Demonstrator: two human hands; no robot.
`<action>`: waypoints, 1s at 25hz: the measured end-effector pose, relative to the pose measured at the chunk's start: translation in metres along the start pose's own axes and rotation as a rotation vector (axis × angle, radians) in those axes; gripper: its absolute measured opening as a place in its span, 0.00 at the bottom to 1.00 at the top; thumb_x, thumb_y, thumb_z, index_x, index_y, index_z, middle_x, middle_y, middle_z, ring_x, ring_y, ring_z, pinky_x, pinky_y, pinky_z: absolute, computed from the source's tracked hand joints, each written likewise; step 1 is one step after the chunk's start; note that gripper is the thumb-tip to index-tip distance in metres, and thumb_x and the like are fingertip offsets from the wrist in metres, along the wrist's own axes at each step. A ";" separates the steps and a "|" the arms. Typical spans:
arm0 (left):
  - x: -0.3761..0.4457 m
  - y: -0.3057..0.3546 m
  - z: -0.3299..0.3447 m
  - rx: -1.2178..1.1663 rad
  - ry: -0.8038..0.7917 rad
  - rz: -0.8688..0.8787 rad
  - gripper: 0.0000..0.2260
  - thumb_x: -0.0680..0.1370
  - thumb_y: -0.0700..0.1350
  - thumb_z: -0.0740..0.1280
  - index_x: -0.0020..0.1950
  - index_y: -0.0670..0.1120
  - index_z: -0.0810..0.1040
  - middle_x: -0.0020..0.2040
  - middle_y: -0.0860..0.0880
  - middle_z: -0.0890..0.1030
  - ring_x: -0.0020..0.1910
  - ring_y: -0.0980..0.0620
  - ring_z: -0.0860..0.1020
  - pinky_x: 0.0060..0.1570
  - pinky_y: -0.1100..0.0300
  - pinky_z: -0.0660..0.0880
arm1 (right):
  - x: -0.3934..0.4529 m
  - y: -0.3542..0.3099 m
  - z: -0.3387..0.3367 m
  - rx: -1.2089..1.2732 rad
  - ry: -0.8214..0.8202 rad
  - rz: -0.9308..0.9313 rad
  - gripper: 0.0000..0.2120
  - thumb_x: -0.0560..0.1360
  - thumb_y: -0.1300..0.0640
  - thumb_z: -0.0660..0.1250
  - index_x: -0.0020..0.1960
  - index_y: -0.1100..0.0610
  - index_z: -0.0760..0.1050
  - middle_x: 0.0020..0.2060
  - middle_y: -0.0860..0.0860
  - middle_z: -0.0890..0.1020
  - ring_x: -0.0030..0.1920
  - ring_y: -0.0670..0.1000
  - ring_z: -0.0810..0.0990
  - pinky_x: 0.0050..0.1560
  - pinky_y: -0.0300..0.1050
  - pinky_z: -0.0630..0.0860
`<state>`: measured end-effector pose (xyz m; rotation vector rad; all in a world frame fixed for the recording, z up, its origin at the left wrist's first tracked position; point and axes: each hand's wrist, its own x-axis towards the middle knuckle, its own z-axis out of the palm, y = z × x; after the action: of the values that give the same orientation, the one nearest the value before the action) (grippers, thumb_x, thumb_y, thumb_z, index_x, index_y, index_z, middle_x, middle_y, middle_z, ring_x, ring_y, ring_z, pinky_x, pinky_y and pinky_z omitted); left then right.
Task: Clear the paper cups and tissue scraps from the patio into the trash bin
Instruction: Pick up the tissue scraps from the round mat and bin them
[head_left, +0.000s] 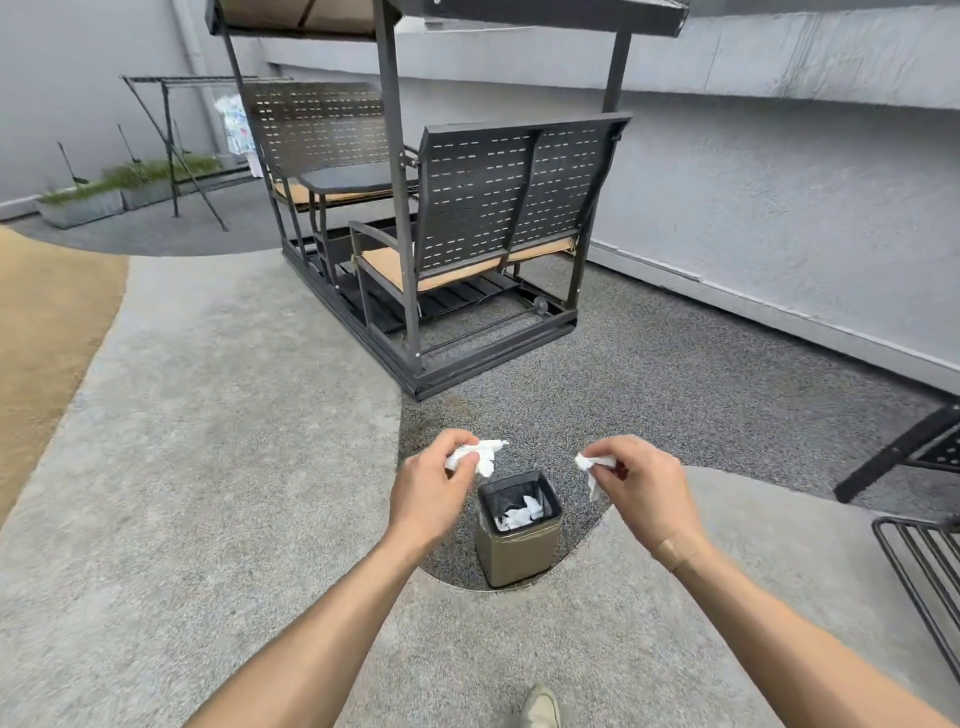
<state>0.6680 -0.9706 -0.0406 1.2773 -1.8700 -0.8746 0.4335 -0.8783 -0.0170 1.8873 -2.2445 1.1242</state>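
On the patio, I hold both arms out over the small trash bin (518, 540), my left hand (434, 486) pinching a crumpled tissue scrap (478, 456) and my right hand (641, 486) pinching another scrap (594, 467). White tissue (521, 514) already lies inside the bin, with the dark canopy swing bench (441, 208) standing beyond.

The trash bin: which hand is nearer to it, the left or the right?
Left, slightly. The left hand holds a tissue scrap just beyond the trash bin rim's left corner; the right hand, pinching another scrap, is farther right.
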 end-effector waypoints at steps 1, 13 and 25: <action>0.018 -0.001 0.006 0.010 -0.001 -0.004 0.06 0.79 0.52 0.65 0.54 0.62 0.75 0.32 0.51 0.81 0.29 0.47 0.78 0.28 0.55 0.71 | 0.019 0.010 0.009 0.003 -0.005 0.010 0.09 0.69 0.61 0.74 0.46 0.50 0.82 0.45 0.43 0.83 0.43 0.45 0.81 0.46 0.44 0.77; 0.254 0.003 0.087 0.056 0.016 -0.080 0.06 0.77 0.52 0.67 0.50 0.65 0.75 0.39 0.54 0.83 0.32 0.47 0.81 0.29 0.54 0.76 | 0.247 0.130 0.081 0.058 -0.134 0.048 0.08 0.72 0.59 0.72 0.48 0.48 0.82 0.44 0.43 0.83 0.41 0.41 0.78 0.47 0.39 0.75; 0.371 -0.071 0.159 0.023 -0.152 -0.189 0.09 0.79 0.47 0.67 0.50 0.61 0.72 0.50 0.58 0.77 0.23 0.60 0.69 0.23 0.65 0.68 | 0.315 0.198 0.186 -0.010 -0.336 0.248 0.08 0.74 0.57 0.70 0.52 0.48 0.81 0.46 0.45 0.84 0.40 0.42 0.79 0.46 0.42 0.79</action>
<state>0.4689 -1.3202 -0.1200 1.4551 -1.9019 -1.0783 0.2561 -1.2396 -0.1209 1.9630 -2.7179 0.8641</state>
